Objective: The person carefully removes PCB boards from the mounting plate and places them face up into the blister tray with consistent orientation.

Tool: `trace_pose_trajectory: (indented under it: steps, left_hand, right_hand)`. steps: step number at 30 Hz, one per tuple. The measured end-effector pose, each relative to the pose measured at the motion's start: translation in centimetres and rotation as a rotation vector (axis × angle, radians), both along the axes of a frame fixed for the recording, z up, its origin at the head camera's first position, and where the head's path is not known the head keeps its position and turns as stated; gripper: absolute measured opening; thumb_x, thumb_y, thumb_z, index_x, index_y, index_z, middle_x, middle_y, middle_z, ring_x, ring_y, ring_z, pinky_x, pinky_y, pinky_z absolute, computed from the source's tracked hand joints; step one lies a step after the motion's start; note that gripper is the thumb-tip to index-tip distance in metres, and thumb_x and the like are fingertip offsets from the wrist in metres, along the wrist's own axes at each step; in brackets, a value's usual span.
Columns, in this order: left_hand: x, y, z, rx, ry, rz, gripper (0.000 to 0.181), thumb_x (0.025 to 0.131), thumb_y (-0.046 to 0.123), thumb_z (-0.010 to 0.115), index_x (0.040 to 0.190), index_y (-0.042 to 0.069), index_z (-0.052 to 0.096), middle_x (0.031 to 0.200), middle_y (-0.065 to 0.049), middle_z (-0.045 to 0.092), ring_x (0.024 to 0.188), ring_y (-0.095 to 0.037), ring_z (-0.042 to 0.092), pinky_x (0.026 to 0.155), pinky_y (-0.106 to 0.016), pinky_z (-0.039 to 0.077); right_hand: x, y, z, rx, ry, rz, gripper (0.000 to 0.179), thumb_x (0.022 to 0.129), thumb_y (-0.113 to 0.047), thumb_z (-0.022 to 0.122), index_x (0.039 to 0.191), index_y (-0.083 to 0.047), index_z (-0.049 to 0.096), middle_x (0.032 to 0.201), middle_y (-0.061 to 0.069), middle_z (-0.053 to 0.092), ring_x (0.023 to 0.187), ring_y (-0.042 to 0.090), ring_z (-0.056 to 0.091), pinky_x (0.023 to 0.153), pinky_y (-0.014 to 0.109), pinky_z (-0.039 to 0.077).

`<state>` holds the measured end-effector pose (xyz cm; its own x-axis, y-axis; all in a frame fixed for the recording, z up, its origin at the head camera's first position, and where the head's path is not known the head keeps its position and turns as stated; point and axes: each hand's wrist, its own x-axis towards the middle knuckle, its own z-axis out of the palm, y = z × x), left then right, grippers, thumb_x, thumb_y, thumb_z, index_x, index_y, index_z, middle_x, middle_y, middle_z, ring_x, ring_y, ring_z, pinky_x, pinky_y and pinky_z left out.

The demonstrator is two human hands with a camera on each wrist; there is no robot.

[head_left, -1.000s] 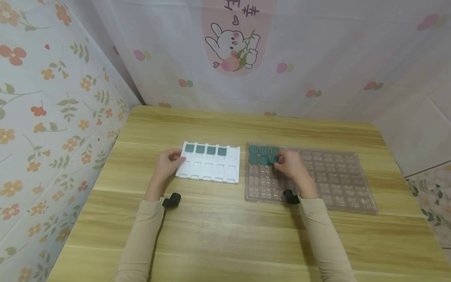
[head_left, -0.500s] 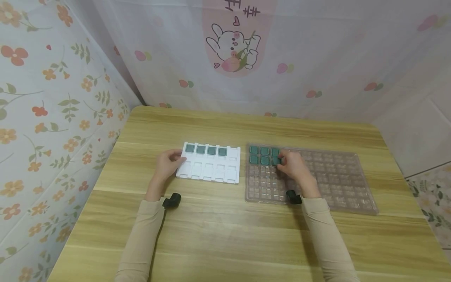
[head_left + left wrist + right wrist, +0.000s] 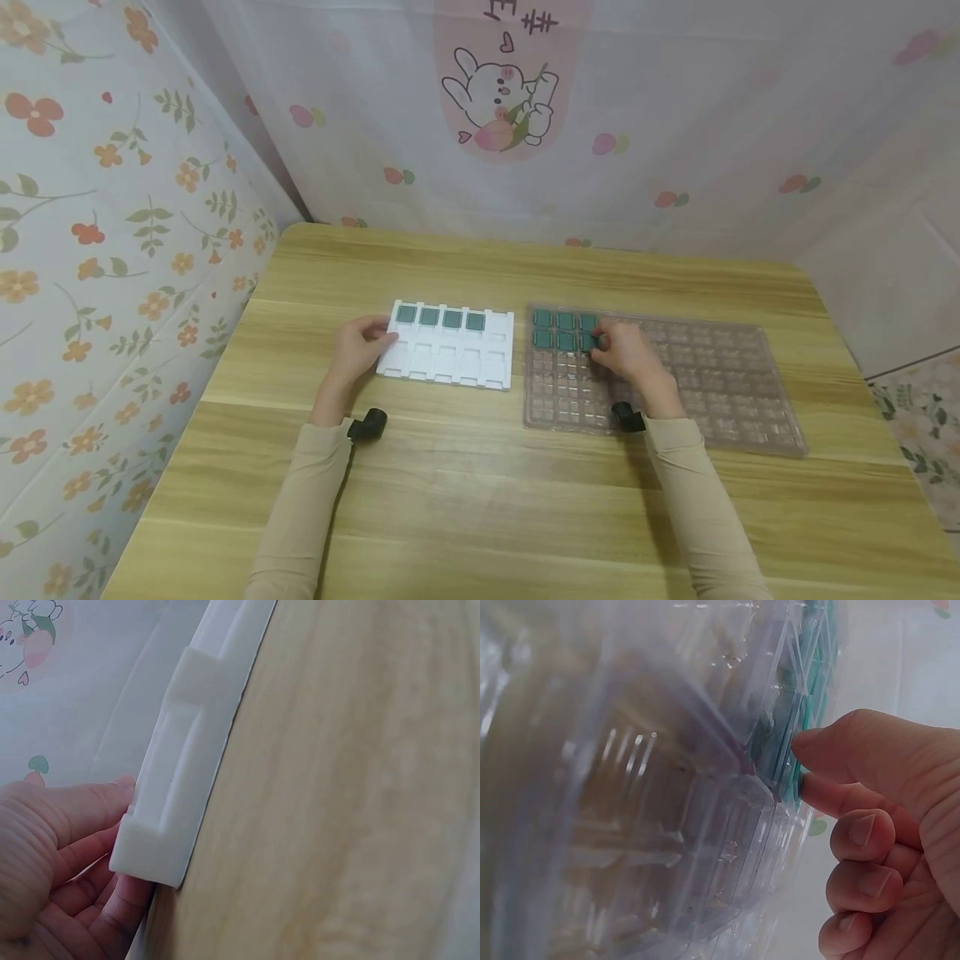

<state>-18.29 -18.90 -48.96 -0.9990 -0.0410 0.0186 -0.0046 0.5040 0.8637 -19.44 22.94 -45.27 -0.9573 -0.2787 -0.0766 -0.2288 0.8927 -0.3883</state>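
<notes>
My left hand (image 3: 358,348) grips the left end of a white plastic tray (image 3: 447,363), thumb on its upper edge and fingers against the end and underside. Several small green square chips sit in the tray's far row. In the left wrist view the white tray (image 3: 169,750) fills the area beyond the thumb. My right hand (image 3: 630,354) is over a clear plastic blister tray (image 3: 720,375). Thumb and index finger pinch the edges of a green chip (image 3: 588,342) in the second row, partly hidden by the fingertips. The right wrist view shows this chip (image 3: 793,784) at the fingertips.
More green chips (image 3: 553,329) fill neighbouring pockets at the clear tray's far left corner. Both trays lie on a wooden table (image 3: 480,492), a narrow gap between them. A printed curtain (image 3: 637,108) hangs behind the table. Black wrist cameras (image 3: 367,425) stick out from the cuffs.
The right hand has shifted slightly right, and the chip at its fingertips now lies in line with its row instead of skewed. The left hand and white tray stay still.
</notes>
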Motion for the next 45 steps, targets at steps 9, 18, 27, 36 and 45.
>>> trace_pose_trajectory:
  steps: [9, 18, 27, 36, 45]
  left_hand:
    - [0.00, 0.04, -0.02, 0.006, -0.001, -0.004, 0.034, 0.084, 0.004, 0.068, 0.114, -0.009, 0.061, 0.101, -0.025, 0.065, 0.086, -0.031, 0.061, 0.064, -0.018, 0.045]
    - [0.01, -0.01, -0.18, 0.010, 0.013, -0.006, 0.033, 0.083, 0.003, 0.068, 0.113, -0.009, 0.062, 0.099, -0.025, 0.065, 0.085, -0.031, 0.062, 0.064, -0.017, 0.044]
    - [0.07, 0.03, -0.08, 0.012, 0.015, -0.007, 0.032, 0.083, 0.003, 0.068, 0.113, -0.009, 0.062, 0.099, -0.025, 0.066, 0.085, -0.032, 0.062, 0.062, -0.017, 0.044]
    - [-0.03, 0.07, -0.21, 0.004, 0.028, -0.007, 0.032, 0.083, 0.003, 0.068, 0.111, -0.009, 0.062, 0.099, -0.025, 0.066, 0.084, -0.032, 0.063, 0.062, -0.016, 0.044]
    - [0.10, 0.02, -0.09, 0.000, 0.027, -0.016, 0.032, 0.084, 0.004, 0.068, 0.113, -0.010, 0.061, 0.101, -0.025, 0.065, 0.086, -0.032, 0.063, 0.064, -0.018, 0.045]
  right_hand:
    - [-0.04, -0.06, 0.00, -0.004, -0.009, -0.011, 0.028, 0.080, -0.005, 0.068, 0.104, 0.009, 0.062, 0.065, 0.006, 0.051, 0.058, 0.018, 0.045, 0.054, 0.032, 0.037]
    - [0.05, -0.19, 0.03, 0.012, -0.004, -0.009, 0.026, 0.080, -0.005, 0.069, 0.102, 0.007, 0.064, 0.063, 0.005, 0.050, 0.057, 0.017, 0.044, 0.054, 0.032, 0.037]
    - [0.11, -0.09, 0.03, 0.002, 0.020, 0.008, 0.024, 0.080, -0.003, 0.069, 0.100, 0.008, 0.064, 0.063, 0.005, 0.048, 0.057, 0.018, 0.043, 0.054, 0.032, 0.036]
    - [0.06, -0.15, 0.10, -0.002, 0.018, 0.004, 0.025, 0.081, -0.005, 0.068, 0.102, 0.008, 0.064, 0.064, 0.005, 0.049, 0.058, 0.018, 0.044, 0.054, 0.032, 0.037]
    - [-0.10, -0.78, 0.38, 0.005, 0.036, 0.011, 0.026, 0.080, -0.007, 0.070, 0.102, 0.007, 0.065, 0.060, 0.003, 0.048, 0.055, 0.016, 0.042, 0.052, 0.030, 0.035]
